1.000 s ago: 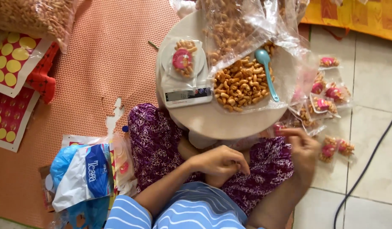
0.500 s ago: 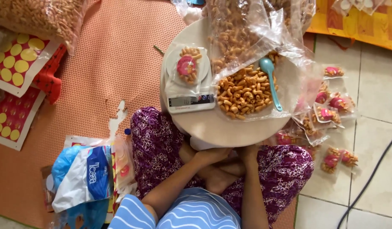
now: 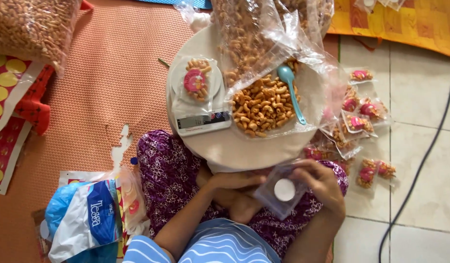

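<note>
lifted since half a second back: small clear pouch (image 3: pixel 282 194) with a white round sticker, up from under the table (image 3: pixel 244 151) edge. pinched at its right side by right hand (image 3: pixel 322 185) fingers, closed on it. left hand (image 3: pixel 234 181) just beside its left corner, grip unclear. held over the lap, tilted.

two hands (image 3: pixel 234 181) (image 3: pixel 322 182), with one clear empty pouch (image 3: pixel 282 191) between them. one scale (image 3: pixel 199 104) on the bench beyond the left hand, bearing one filled packet (image 3: pixel 196 80). one blue spoon (image 3: pixel 290 90) on one heap of fried snacks (image 3: pixel 261 104). about eight filled packets (image 3: pixel 356 122) on the floor beyond the right hand.
</note>
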